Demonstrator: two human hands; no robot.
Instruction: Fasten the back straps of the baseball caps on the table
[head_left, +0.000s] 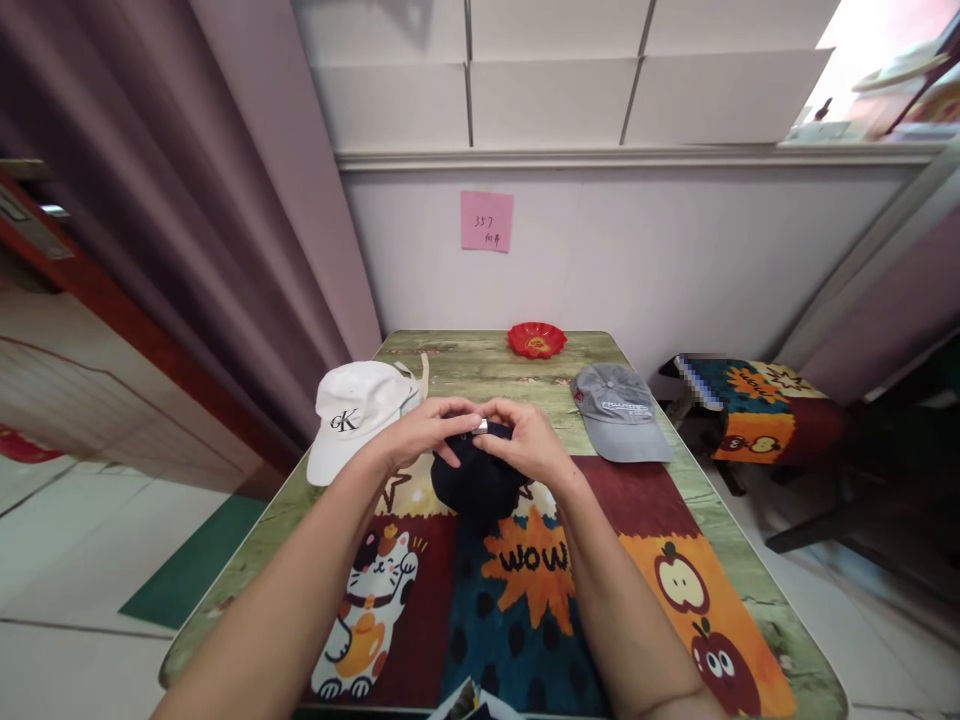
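Observation:
A black cap (476,482) is held over the middle of the table. My left hand (424,430) pinches its back strap from the left. My right hand (529,440) pinches the same strap from the right, next to a small silver buckle (482,426). Both hands are closed on the cap. A white cap (358,413) with a black logo lies to the left of my hands. A grey cap (619,410) lies to the right.
A colourful cartoon mat (525,590) covers the near part of the green wooden table (487,360). A red dish (536,340) sits at the far edge. A stool with a patterned cushion (750,405) stands to the right. A pink note (487,221) hangs on the wall.

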